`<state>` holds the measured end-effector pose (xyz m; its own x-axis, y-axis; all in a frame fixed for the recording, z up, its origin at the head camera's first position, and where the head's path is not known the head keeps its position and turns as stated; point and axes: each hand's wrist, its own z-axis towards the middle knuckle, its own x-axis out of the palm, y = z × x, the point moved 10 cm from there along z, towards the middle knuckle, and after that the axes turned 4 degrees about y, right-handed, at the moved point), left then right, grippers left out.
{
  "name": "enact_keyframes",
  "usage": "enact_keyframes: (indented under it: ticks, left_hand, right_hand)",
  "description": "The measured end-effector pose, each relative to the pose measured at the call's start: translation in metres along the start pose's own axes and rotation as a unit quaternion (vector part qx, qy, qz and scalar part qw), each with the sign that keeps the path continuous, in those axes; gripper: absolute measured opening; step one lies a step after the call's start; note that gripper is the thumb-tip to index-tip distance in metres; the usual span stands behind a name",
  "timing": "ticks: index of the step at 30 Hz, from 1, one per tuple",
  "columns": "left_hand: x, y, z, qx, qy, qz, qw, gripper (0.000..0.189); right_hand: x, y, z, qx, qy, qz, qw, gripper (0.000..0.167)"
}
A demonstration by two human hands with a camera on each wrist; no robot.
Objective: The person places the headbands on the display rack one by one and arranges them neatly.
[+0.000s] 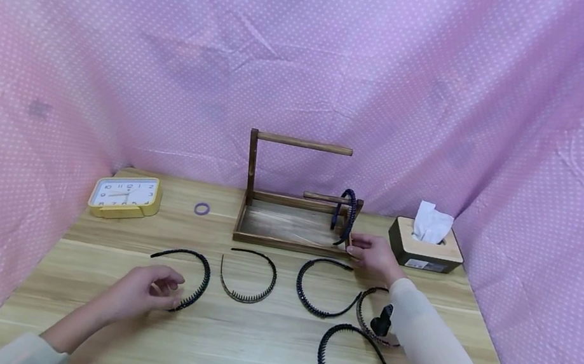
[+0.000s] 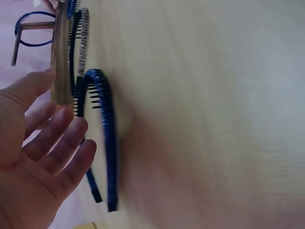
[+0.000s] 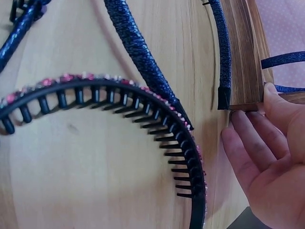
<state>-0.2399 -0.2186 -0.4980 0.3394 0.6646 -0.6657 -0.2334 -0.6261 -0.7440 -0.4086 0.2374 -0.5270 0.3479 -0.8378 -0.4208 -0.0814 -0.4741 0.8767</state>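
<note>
My left hand (image 1: 148, 292), with loosely bent fingers, is beside a dark toothed headband (image 1: 205, 280) on the table. The left wrist view shows the palm holding nothing and a glittery blue headband (image 2: 109, 143) just past the fingertips. My right hand (image 1: 375, 257) pinches the right front corner of a brown wooden rack (image 1: 287, 245), thumb on the rim, fingers against the end. A dark blue headband (image 1: 351, 218) hangs on the rack's lower bar (image 1: 324, 198). Below the right wrist lies a headband with pink and silver stones (image 3: 198, 210), partly covered by the sleeve in the head view.
More headbands lie in front of the rack: a thin one (image 1: 269, 291), a dark one (image 1: 300, 286) and another (image 1: 323, 358) nearer. A yellow clock (image 1: 126, 196) and a purple ring (image 1: 202, 209) are at left. A tissue box (image 1: 425, 249) stands at right.
</note>
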Motion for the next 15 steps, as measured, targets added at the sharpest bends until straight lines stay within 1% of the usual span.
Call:
enact_keyframes:
  ticks: [4, 5, 11, 15]
  left_hand:
    - [0.008, 0.009, -0.007, -0.022, 0.012, -0.001, 0.9997, 0.043]
    - [0.010, 0.010, -0.008, -0.023, 0.014, 0.000, 0.9996, 0.043]
    - [0.017, 0.008, -0.011, -0.005, 0.013, 0.024, 0.9996, 0.041]
    - [0.020, 0.009, -0.010, -0.005, 0.007, 0.044, 0.9990, 0.038]
  right_hand:
    - [0.000, 0.001, 0.000, 0.000, 0.002, -0.003, 1.0000, 0.051]
    - [0.000, 0.001, 0.000, 0.000, 0.003, -0.004, 1.0000, 0.051]
    - [-0.002, -0.002, 0.001, 0.006, -0.003, -0.003, 1.0000, 0.051]
    - [-0.001, -0.004, 0.001, 0.006, -0.004, -0.001, 1.0000, 0.052]
